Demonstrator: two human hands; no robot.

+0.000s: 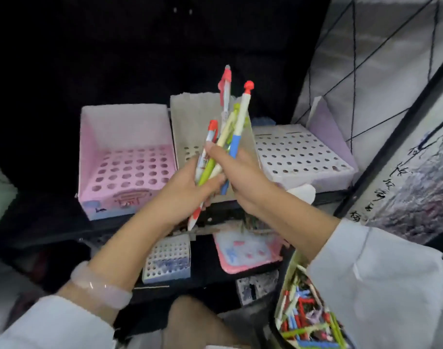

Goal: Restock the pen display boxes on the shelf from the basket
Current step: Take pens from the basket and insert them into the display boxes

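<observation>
My left hand (187, 187) grips a bunch of several pens (226, 124) with red, green and blue parts, held up in front of the shelf. My right hand (240, 172) pinches pens of the same bunch from the right, thumb on top. Behind them three display boxes with hole grids stand on the shelf: a pink one (124, 159) at left, a beige one (190, 122) in the middle, mostly hidden by the hands, and a white-lilac one (303, 157) at right. All visible holes are empty. The basket (308, 321) full of pens hangs at lower right under my right arm.
On a lower shelf lie a small white-blue hole-grid box (167, 258) and a pink box (248, 250). A grey wall panel with black lines (366, 59) and a picture with writing (417, 177) stand at right. The shelf back is dark.
</observation>
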